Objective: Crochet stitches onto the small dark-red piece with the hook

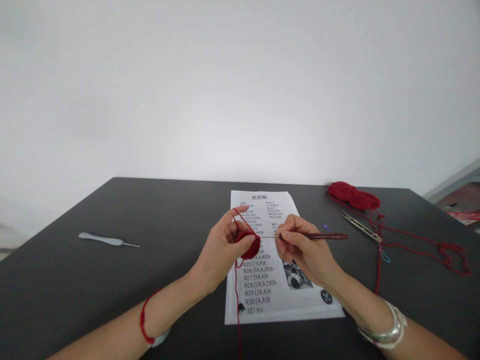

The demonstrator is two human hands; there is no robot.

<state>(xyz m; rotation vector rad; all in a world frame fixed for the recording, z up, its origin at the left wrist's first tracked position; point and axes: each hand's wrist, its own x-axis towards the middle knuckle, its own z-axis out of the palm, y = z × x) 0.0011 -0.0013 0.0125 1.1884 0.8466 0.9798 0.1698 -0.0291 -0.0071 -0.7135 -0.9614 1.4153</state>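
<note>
A small round red crocheted piece (pixel 252 247) is pinched between the thumb and fingers of my left hand (pixel 222 246). Red yarn loops over that hand's raised index finger, and a strand hangs down toward the front edge. My right hand (pixel 305 246) grips a crochet hook (pixel 330 236) by its dark red handle. The hook's thin metal shaft points left and its tip meets the right edge of the red piece. Beneath both hands lies a printed pattern sheet (pixel 258 290) with rows of text and a photo.
A grey-handled hook (pixel 101 239) lies on the dark table (pixel 150 215) at left. At right are a red yarn skein (pixel 353 195) with trailing strands, silver thread snips (pixel 360 226) with a blue loop, and a small purple stitch marker (pixel 327 227). A white wall stands behind.
</note>
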